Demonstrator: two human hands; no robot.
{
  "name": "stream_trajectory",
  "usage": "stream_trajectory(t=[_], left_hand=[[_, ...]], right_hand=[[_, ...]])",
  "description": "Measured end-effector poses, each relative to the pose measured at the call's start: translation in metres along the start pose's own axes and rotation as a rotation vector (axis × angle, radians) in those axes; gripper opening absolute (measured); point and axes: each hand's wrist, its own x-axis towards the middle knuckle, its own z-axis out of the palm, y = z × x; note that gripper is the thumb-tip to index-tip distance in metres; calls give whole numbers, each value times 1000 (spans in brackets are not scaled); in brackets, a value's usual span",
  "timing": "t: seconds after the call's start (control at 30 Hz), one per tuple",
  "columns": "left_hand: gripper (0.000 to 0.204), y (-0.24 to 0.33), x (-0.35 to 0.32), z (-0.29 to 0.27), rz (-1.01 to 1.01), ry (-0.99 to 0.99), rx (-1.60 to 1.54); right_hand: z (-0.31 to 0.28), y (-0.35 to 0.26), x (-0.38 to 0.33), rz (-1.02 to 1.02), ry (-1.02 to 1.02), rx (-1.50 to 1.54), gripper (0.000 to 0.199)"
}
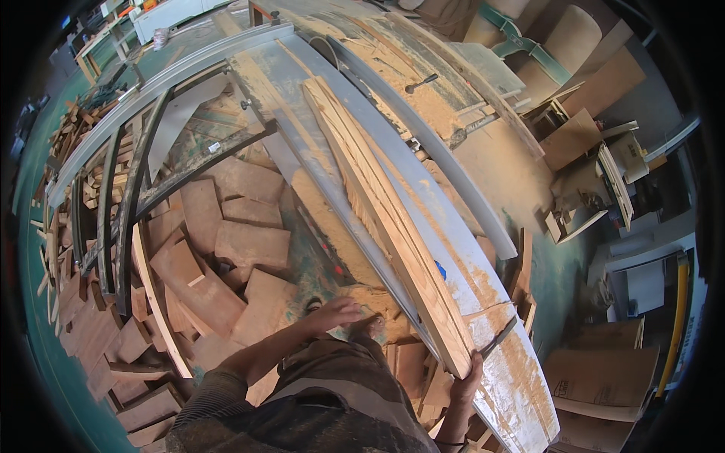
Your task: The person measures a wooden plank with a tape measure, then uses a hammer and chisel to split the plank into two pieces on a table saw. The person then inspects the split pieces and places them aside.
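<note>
A long bundle of pale wooden boards [393, 234] lies lengthwise on a grey metal machine table [453, 204] dusted with sawdust. My right hand [467, 380] is closed around the near end of these boards, at the table's front right. A dark, flat stick [500, 338] lies slantwise beside that hand, its lower end meeting the fingers; whether they grip it too is unclear. My left hand [337, 312] is held in front of my body, left of the table, with fingers extended and nothing in it.
Many brown wood offcuts [253, 234] cover the floor at left, under a dark metal support frame [162, 143]. A metal rail [445, 162] runs along the table's far right side. Cardboard boxes [604, 374] stand at lower right, and sawdust [438, 94] heaps up beyond the rail.
</note>
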Motion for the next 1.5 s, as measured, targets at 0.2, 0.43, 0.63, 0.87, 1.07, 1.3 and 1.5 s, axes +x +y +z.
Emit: stream_trajectory(t=[0.2, 0.43, 0.63, 0.87, 1.07, 1.3, 1.5], left_hand=[[55, -23, 28, 39, 236, 19, 466], [58, -10, 53, 117, 379, 217, 521], [60, -4, 65, 156, 451, 467, 755], [55, 41, 124, 182, 822, 526, 1178], [61, 60, 171, 202, 605, 450, 1385], [56, 61, 184, 162, 705, 350, 1384], [57, 76, 159, 104, 743, 403, 1362]], right_hand=[[-7, -44, 69, -7, -6, 35, 53], [-44, -65, 205, 36, -145, 87, 52], [-61, -102, 265, -243, -130, -643, 47], [-44, -94, 256, -453, -281, -800, 77], [-52, -68, 251, -371, -284, -685, 87], [-47, -36, 233, -353, -61, -469, 111], [-49, -18, 212, -375, -32, -420, 111]])
